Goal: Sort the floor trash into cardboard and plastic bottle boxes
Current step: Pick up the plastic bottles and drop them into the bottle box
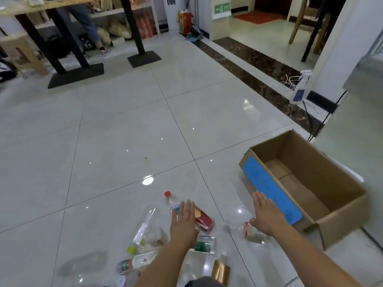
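Several clear plastic bottles lie scattered on the tiled floor at the bottom of the head view. One with a red cap and red label [204, 219] lies under my left hand [183, 221], which hovers over it flat, fingers together, holding nothing. Another bottle with a red label [251, 233] lies beside my right hand [267, 214], which is spread flat just above the floor. An open, empty cardboard box [323, 170] with a blue label on its near wall stands to the right of that hand.
Bottles with a green label [203, 245], a yellow cap [138, 235] and a gold label [220, 270] lie nearer me. Black table bases [76, 75] and a person's legs are far left. A spray bottle [301, 88] and cables stand by the right wall.
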`<state>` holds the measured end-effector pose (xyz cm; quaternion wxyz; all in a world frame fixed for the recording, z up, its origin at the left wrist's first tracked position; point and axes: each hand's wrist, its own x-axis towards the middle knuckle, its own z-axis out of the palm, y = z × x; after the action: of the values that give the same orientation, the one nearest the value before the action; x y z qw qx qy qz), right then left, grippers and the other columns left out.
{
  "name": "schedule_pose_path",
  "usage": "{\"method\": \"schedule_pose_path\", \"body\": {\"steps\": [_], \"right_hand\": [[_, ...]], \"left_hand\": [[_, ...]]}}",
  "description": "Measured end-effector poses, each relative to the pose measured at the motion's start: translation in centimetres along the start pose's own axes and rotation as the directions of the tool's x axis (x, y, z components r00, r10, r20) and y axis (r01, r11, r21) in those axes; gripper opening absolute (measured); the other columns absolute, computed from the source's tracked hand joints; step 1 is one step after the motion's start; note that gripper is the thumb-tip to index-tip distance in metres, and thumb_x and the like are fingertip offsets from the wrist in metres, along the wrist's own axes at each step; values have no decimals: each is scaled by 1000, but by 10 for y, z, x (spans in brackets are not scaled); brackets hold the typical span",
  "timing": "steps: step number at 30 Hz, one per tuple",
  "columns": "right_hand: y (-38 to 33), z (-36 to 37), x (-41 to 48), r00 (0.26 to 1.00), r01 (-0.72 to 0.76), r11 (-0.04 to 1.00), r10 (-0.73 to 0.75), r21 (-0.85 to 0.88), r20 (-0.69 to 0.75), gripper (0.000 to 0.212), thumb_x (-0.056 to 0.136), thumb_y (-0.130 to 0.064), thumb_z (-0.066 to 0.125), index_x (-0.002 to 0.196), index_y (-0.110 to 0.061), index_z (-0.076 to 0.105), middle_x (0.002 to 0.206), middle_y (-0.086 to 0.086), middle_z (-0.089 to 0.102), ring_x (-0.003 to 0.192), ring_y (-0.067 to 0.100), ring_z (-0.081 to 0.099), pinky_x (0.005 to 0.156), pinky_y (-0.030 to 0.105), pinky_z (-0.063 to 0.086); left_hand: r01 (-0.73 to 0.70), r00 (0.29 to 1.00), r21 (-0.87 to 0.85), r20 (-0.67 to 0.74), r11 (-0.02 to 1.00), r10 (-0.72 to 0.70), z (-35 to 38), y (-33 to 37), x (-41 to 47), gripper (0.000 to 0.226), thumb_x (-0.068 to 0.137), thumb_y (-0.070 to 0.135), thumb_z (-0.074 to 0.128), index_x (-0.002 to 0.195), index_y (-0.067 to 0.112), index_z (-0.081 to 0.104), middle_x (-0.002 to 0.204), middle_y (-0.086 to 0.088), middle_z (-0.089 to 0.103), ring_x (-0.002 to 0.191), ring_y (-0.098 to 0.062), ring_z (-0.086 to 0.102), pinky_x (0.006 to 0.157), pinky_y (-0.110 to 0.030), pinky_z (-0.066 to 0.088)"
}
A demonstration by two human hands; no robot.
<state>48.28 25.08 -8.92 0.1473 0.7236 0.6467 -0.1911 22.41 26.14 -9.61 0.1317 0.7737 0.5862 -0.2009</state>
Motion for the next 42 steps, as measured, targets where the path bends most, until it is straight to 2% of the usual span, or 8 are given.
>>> {"method": "schedule_pose_path", "body": {"steps": [9, 20, 28, 30, 32, 35, 38, 42], "right_hand": [[20, 151, 113, 999, 41, 998, -41, -39, -19, 88, 93, -38, 46, 152, -3, -10, 161, 11, -12, 150, 21, -7, 122, 35, 2], [5, 189, 133, 995, 86, 996, -87, 16, 54, 92, 90, -38, 48, 152, -5, -12, 161, 9, -13, 150, 19, -9, 121, 33, -1], [-14, 199, 148, 983, 153, 987, -148, -40, 107, 94, 89, -38, 52, 152, -5, -10, 161, 9, -10, 150, 19, -6, 121, 33, 0], [-20, 202, 153, 977, 173, 984, -166, -37, 132, 93, 89, -36, 53, 153, -6, -7, 162, 9, -4, 150, 20, 2, 121, 32, 6], [-24, 204, 157, 975, 171, 985, -167, -14, 148, 90, 88, -32, 56, 154, -9, -2, 158, 10, 20, 145, 23, 25, 117, 33, 22], [-30, 207, 159, 976, 172, 984, -164, -48, 144, 84, 89, -27, 56, 154, -16, 4, 135, 8, 53, 122, 26, 52, 100, 34, 40], [-35, 211, 158, 973, 191, 975, -173, -115, 151, 74, 91, -15, 52, 153, -17, 12, 133, 9, 51, 122, 26, 50, 94, 34, 43], [-37, 213, 160, 968, 223, 969, -207, -109, 139, 52, 90, -15, 53, 140, -15, 38, 134, 10, 46, 126, 26, 44, 95, 35, 42]], "left_hand": [[-47, 997, 108, -49, 993, 53, 131, -18, 132, 83, 98, 28, 43, 150, 12, -20, 159, -3, -24, 147, -24, -21, 119, -46, -9], [-80, 994, 160, -61, 984, 91, 152, -26, 160, 82, 92, 4, 39, 151, 12, -18, 159, -2, -22, 147, -23, -20, 119, -45, -9], [-88, 996, 215, -3, 973, 91, 156, -29, 177, 79, 94, 4, 40, 152, 12, -15, 160, -5, -18, 148, -25, -17, 120, -46, -7], [-107, 994, 228, 44, 968, 99, 160, -28, 181, 79, 95, 6, 41, 152, 12, -13, 161, -5, -13, 149, -26, -12, 121, -45, -4], [-107, 993, 214, 60, 971, 97, 163, -28, 183, 80, 95, 7, 44, 153, 12, -12, 162, -5, -11, 149, -27, -9, 122, -46, 0], [-114, 993, 200, 42, 973, 108, 165, -26, 181, 81, 93, 4, 48, 154, 10, -6, 162, -6, -3, 149, -31, -1, 122, -44, 7], [-133, 991, 214, 6, 968, 135, 168, -25, 182, 79, 90, 6, 54, 153, 9, 6, 157, -11, 13, 143, -35, 18, 117, -42, 21], [-161, 985, 261, -18, 952, 172, 172, -21, 185, 73, 87, 11, 59, 148, 10, 18, 149, -13, 24, 135, -32, 29, 111, -41, 29]]}}
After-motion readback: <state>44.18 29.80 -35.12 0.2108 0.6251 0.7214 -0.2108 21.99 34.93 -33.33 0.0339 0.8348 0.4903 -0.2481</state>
